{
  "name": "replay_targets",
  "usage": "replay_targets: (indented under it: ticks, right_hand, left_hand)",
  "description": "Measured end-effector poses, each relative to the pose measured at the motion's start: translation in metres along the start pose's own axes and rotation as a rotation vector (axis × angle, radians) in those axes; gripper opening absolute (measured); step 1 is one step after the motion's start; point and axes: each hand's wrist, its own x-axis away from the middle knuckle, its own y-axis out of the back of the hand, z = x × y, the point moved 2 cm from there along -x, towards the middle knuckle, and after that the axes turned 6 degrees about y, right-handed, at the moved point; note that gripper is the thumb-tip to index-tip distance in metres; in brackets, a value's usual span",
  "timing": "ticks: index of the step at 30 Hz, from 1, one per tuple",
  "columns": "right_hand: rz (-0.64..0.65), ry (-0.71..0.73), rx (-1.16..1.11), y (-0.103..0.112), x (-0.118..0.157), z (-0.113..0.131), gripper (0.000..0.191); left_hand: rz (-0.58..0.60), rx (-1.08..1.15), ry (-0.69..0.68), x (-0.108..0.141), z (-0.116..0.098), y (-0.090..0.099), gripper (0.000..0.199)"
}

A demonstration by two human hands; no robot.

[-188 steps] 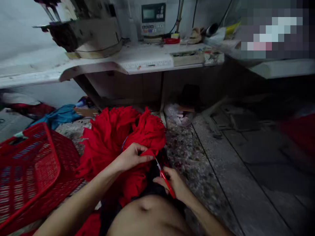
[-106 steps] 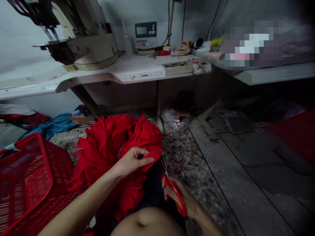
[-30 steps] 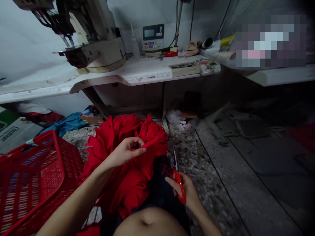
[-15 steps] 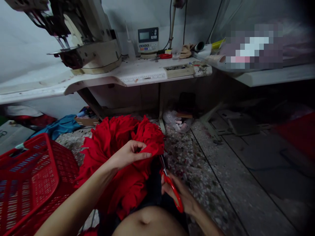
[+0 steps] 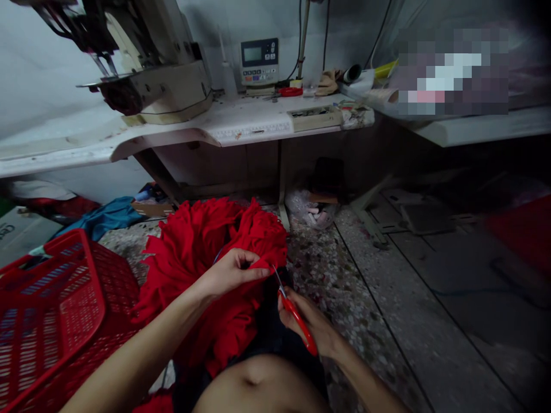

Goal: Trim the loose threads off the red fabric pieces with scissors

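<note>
the white tabletop [image 5: 253, 121] stretched across in front of me, carrying the sewing machine [image 5: 172, 86] at its left and a small control panel [image 5: 259, 62] farther back. the red basket [image 5: 98, 281] stood on the floor to my left, just beside the red cloth [image 5: 193, 235], probably so that pieces lay within easy reach. that cloth was heaped over my lap, its many loose ends fanned outward; i suppose the lap served as a rest, leaving both hands free. my left hand [image 5: 228, 272] was nearly closed, thumb and fingers pinching a fold at the heap's near right side, likely to hold that bit taut and steady. my right hand [image 5: 318, 328] was curled around the red handles of the scissors [image 5: 299, 322], gripping them with the blades pointing up and leftward. their tips came right up to the pinched fold; whether they touched it, or how far apart the blades stood, i couldn't tell.
</note>
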Motion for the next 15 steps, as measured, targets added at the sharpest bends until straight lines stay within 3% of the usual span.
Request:
replay_targets:
  ticks: [7,15]
  right_hand:
    - [-0.025,0.022,0.019,-0.002,-0.001,-0.002,0.019]
    - [-0.166,-0.126,-0.034,-0.015,0.002,-0.036,0.040]
  left_hand:
    - [0.013,0.018,0.072,0.000,0.001,0.001,0.041]
    - [0.035,-0.004,0.057,-0.003,0.009,0.002,0.040]
